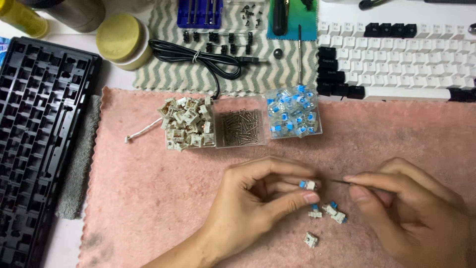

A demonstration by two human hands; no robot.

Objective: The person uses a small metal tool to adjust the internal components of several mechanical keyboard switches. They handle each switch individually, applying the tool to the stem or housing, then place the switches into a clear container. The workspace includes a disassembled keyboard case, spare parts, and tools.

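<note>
Pink cloth [148, 198] covers the desk in front of me, with a grey-and-white zigzag mat [163, 74] beyond it and an empty black keyboard case [39, 139] lying lengthwise along my left. My left hand [248, 203] pinches a small key switch [308, 185] between thumb and forefinger, held just above the cloth; its blue stem end faces left, toward my palm, and its pale body points right, so its short length runs across my view. My right hand [411, 208] has its fingers pressed together around a thin metal tool [342, 182], whose shaft lies nearly level and points left at the switch; I cannot tell whether the tip touches it. Just below my thumbs three more blue-topped switches [329, 211] sit close together on the cloth, and one pale switch [311, 239] lies a little apart, nearer me. Farther up, side by side along the cloth's far edge, stand three clear boxes: cream switches [186, 124] heaped on the left, small metal springs [240, 128] in the middle, blue switches [292, 116] on the right. A white and black keyboard [396, 54] sits at the upper right, a coiled black cable [198, 57] on the mat. Bare cloth spreads wide to the left of my wrist, and between my hands and the boxes.
</note>
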